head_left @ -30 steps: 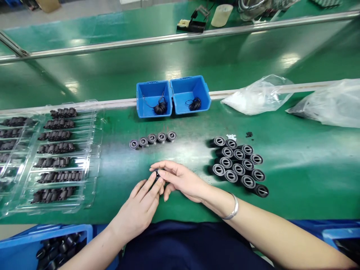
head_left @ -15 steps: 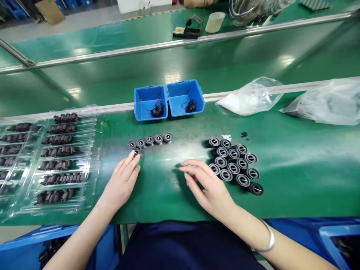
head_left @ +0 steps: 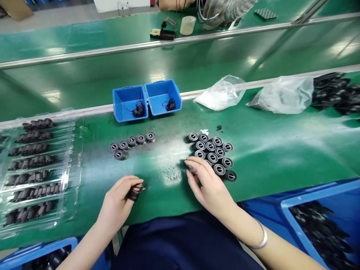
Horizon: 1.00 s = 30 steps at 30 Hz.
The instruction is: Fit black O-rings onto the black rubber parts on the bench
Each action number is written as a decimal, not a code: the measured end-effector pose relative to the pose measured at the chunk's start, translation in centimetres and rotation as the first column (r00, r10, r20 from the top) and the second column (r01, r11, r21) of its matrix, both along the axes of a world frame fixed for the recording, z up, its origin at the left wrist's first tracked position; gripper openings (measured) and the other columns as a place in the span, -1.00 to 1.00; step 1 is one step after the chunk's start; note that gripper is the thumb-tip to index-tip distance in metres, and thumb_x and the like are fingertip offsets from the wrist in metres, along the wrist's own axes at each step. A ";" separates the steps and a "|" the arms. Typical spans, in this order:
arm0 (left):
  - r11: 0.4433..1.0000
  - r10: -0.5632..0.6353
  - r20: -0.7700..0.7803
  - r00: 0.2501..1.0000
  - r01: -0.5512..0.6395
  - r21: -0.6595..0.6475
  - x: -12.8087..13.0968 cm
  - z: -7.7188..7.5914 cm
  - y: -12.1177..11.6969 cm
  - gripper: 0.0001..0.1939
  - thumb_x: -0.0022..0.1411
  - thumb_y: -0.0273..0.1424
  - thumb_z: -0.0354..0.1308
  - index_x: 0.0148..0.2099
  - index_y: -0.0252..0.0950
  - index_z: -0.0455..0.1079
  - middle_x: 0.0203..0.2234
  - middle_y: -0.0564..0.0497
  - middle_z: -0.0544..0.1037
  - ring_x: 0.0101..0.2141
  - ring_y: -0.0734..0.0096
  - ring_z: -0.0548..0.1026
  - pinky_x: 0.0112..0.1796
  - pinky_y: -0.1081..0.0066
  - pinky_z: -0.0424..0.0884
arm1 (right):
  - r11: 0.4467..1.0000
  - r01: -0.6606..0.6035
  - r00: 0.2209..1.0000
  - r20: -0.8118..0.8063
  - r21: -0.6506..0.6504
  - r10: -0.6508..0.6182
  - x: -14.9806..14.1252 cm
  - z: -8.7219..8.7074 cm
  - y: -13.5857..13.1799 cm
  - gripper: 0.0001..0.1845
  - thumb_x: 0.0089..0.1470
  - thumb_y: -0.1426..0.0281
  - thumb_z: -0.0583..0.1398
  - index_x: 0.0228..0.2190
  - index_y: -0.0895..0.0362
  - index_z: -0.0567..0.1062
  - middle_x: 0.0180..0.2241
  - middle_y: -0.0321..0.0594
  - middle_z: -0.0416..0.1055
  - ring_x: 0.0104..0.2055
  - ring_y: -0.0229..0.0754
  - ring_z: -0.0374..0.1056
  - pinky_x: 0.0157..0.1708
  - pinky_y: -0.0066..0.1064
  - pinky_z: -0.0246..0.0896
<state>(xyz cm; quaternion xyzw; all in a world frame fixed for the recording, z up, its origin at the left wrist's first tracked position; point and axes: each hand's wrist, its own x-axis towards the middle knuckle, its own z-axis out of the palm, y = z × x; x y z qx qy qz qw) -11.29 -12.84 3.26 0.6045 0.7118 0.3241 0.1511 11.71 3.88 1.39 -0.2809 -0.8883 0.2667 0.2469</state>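
Observation:
My left hand (head_left: 119, 197) is closed, with a bundle of thin black rings (head_left: 135, 191) in its fingers, low over the green table. My right hand (head_left: 206, 182) curves its thumb and fingers around a black cylindrical part at the left edge of a cluster of upright black cylinders (head_left: 210, 146). The fingers mostly hide that part. Each cylinder has a round top with a pale slot across it. Beyond my left hand, a row of similar cylinders (head_left: 132, 141) stands with a single cylinder (head_left: 120, 155) in front.
Two blue bins (head_left: 164, 96) with black ring bundles stand at the back. Clear trays (head_left: 66, 180) of black parts lie left. Small white pieces (head_left: 204, 132), black bits (head_left: 219, 128) and plastic bags (head_left: 221, 95) are beyond the cluster. A blue crate (head_left: 287, 204) sits at lower right.
My left hand has drawn back from the single cylinder, leaving it standing, and now shows the ring bundle. My right hand has reached the cluster's left edge. The view has shifted right.

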 end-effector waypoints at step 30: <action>0.991 0.012 -0.017 1.000 -0.010 0.131 0.1 0.0 -1.3 -0.75 0.36 -0.61 0.05 -0.05 -0.28 0.49 -0.21 -0.06 0.66 -0.17 0.41 0.63 -0.12 0.43 0.57 | 0.595 -0.188 0.982 -0.132 -0.782 0.136 -8.3 1.1 0.3 -0.75 0.10 0.33 0.24 -0.54 0.15 0.38 -0.22 -0.14 0.33 -0.47 -0.36 0.23 -0.57 -0.48 0.16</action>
